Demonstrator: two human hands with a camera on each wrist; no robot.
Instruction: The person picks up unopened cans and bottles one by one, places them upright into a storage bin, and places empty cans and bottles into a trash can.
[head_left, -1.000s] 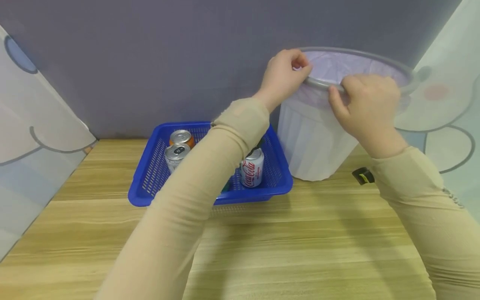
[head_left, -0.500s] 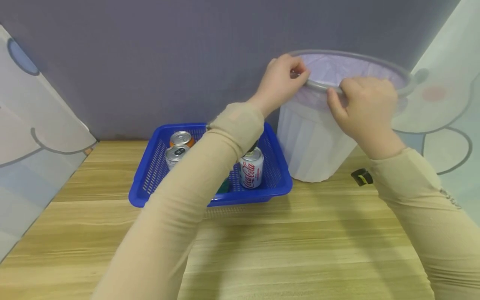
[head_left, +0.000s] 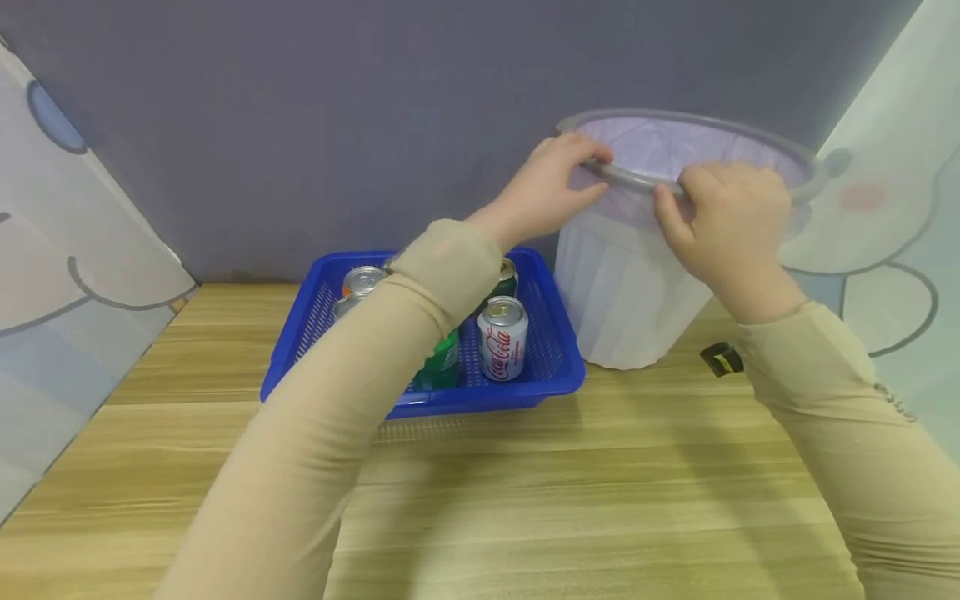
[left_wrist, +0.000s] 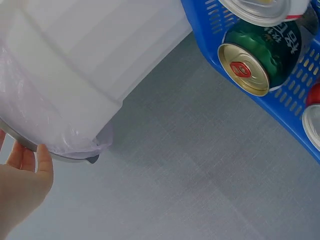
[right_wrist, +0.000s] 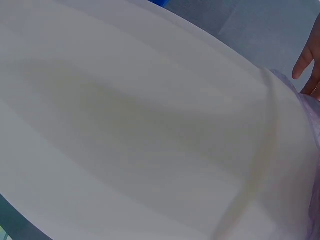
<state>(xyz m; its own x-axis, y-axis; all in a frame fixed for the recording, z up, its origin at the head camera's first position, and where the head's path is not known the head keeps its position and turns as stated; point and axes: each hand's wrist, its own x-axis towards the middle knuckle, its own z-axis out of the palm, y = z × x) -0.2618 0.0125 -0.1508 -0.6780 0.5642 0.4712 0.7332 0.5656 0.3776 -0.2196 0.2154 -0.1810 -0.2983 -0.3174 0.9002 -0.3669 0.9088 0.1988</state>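
Observation:
In the head view a white ribbed trash can [head_left: 630, 292] stands tilted on the table, a pale purple bag [head_left: 652, 142] lining it under a grey rim ring [head_left: 637, 179]. My right hand [head_left: 731, 225] grips that ring at the near side, thumb outside and fingers over the top. To its left is my left hand [head_left: 551, 187], its fingers touching the ring while the thumb stands apart below. The left wrist view also has the left hand [left_wrist: 25, 185] at the ring's edge. Mostly the can's white wall [right_wrist: 150, 125] fills the right wrist view.
Left of the trash can sits a blue plastic basket [head_left: 555, 350] with several drink cans, among them a white Coca-Cola can [head_left: 503, 337] and a green can [head_left: 442, 362]. A small black item with a yellow mark [head_left: 722, 359] lies on the wooden table [head_left: 525, 500].
My left thumb and fingers have parted from their pinch at the rim ring, and that forearm has shifted left, uncovering more of the green can. The right hand keeps its grip.

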